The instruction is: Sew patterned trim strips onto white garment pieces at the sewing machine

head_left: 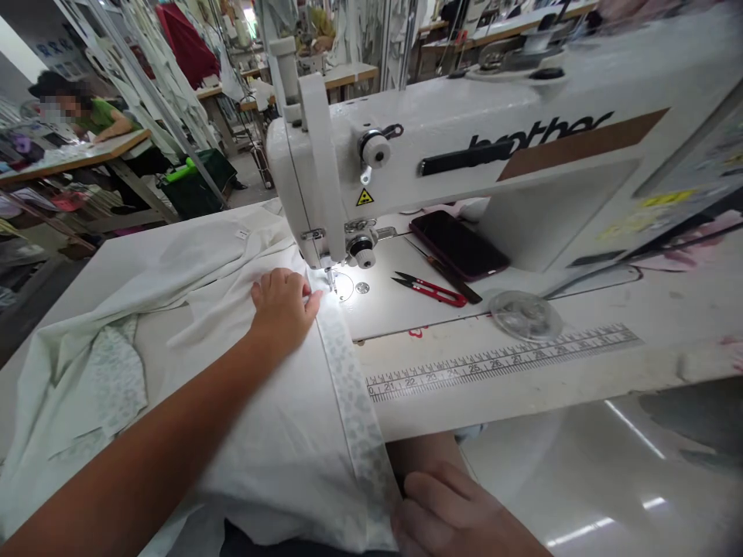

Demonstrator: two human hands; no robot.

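Note:
White cloth lies across the sewing table and hangs over its front edge, with a pale leopard-print band along its right side. On the cloth rests my left hand, fingers curled and pressed down, the thumb close to the band and just left of the presser foot. The band's far end reaches under the lit needle area. At the bottom, my right hand is closed on the lower edge of the band, below the table edge; its fingertips are partly hidden.
The white sewing machine fills the upper right. Red thread snips, a dark phone, a slim dark tool and a clear round dish lie beside it. A ruler strip runs along the front. Another person sits far left.

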